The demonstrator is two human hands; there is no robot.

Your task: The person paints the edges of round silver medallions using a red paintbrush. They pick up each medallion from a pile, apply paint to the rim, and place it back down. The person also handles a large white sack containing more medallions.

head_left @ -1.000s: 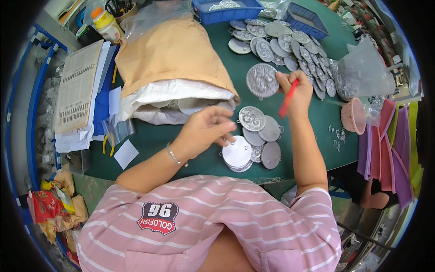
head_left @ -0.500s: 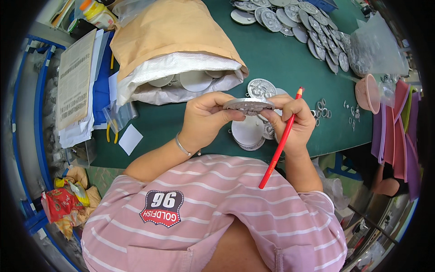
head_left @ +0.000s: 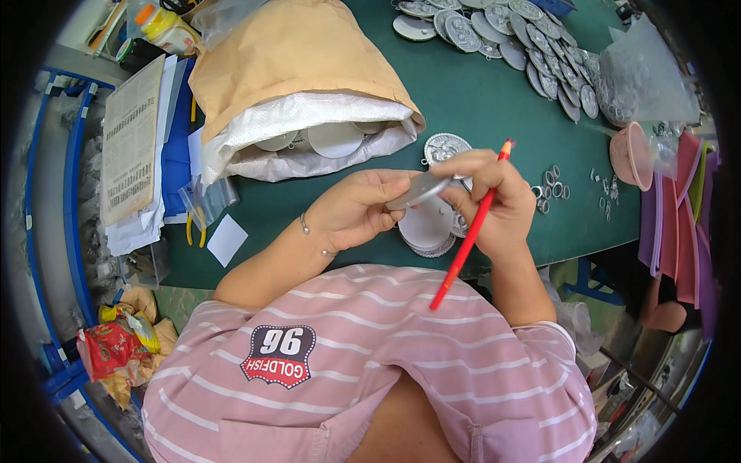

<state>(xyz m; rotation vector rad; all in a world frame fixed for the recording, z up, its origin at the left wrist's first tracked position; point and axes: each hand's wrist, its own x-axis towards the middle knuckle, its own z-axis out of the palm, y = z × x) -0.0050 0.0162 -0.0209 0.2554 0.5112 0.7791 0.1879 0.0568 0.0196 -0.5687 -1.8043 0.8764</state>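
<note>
My left hand [head_left: 356,210] pinches a round silver medallion [head_left: 421,190] between thumb and fingers, tilted above the green table. A red pencil [head_left: 468,245] slants through the fingers of my right hand [head_left: 500,202], its sharpened end up and away from me. That hand's thumb and fingers also reach the medallion's right edge. Directly beneath the hands, another medallion lies flat side up [head_left: 424,225] on top of others, partly hidden. Just beyond them rests a medallion with its relief face up [head_left: 445,147].
At far left of centre lies a tan sack [head_left: 297,58], its white-lined mouth towards me and discs inside. Many medallions are heaped [head_left: 532,50] at the far right. Small metal rings [head_left: 553,187], a pink basket [head_left: 631,157] and a clear bag [head_left: 644,73] sit right; papers [head_left: 135,147] lie left.
The medallion has turned from nearly edge-on to a slant showing its smooth side. My left fingers have shifted around it, and the pencil has swung slightly with my right hand.
</note>
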